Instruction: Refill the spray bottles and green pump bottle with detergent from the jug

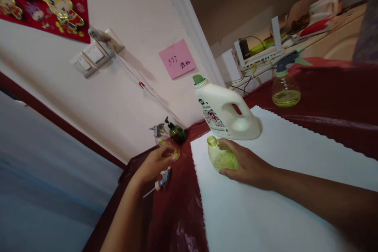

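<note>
My right hand (247, 165) is wrapped round a small open-topped green bottle (221, 156) that stands on the white mat (295, 173). My left hand (156, 163) is closed round the body of a small spray bottle (165, 141) at the table's left edge. A loose grey spray head with its tube (162, 183) lies on the red cloth just beneath that hand. A white jug with a green cap (225, 110) stands just behind the green bottle.
A dark green pump bottle (177, 134) sits in the corner by the wall. A clear spray bottle with yellow liquid (285, 86) stands on the red cloth (330, 94) at the back right. Behind it are a router, cables and clutter. The wall carries switches and a pink note.
</note>
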